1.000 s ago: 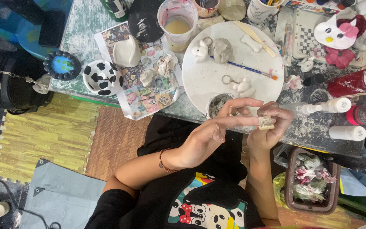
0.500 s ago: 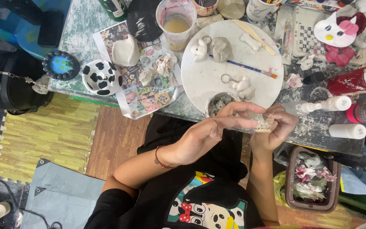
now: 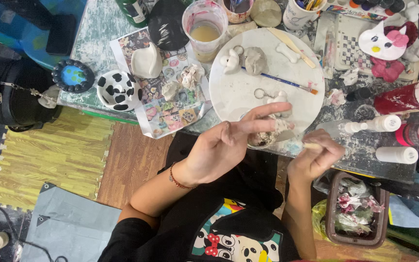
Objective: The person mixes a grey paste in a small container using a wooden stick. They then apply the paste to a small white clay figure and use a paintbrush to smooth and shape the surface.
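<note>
The left hand (image 3: 224, 145) has its first two fingers stretched out, fingertips pressing on a small lump of pale clay (image 3: 281, 127) at the near rim of the round white board (image 3: 248, 92); whether the thumb grips the lump cannot be told. The right hand (image 3: 314, 157), just beside and below, is pinched shut on a thin stick tool (image 3: 310, 145). This looks like mid-shaping of the piece; the next move calls for steadying the clay and bringing the tool tip up to it.
</note>
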